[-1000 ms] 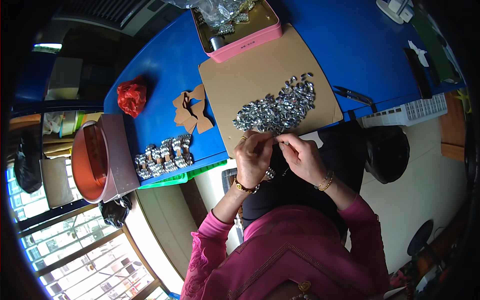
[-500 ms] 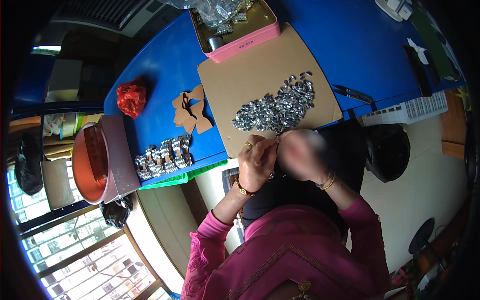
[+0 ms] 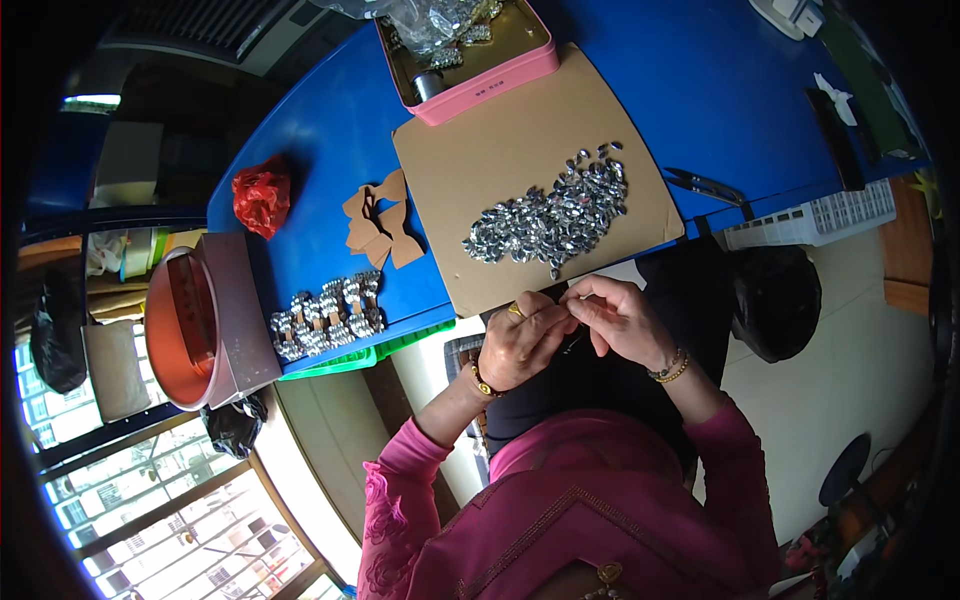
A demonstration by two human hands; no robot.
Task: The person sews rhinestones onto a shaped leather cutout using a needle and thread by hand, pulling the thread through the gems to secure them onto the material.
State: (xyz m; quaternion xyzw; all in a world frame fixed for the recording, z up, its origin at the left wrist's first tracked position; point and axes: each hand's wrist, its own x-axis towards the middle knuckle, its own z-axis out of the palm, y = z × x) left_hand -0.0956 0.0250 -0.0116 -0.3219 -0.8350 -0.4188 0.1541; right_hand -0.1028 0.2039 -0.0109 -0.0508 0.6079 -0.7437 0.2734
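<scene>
While both hands pinch together on something too small to tell, the silver pieces lie just beyond them on the cardboard sheet.

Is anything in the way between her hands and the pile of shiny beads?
Nothing visible. The left hand and right hand meet just off the table edge, and only bare cardboard sheet lies between them and the shiny beads.

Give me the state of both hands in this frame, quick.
Left hand: fingers curled, pinching something too small to identify, just below the cardboard sheet.
Right hand: fingers curled, meeting the left hand's fingertips; what it holds cannot be told.
</scene>
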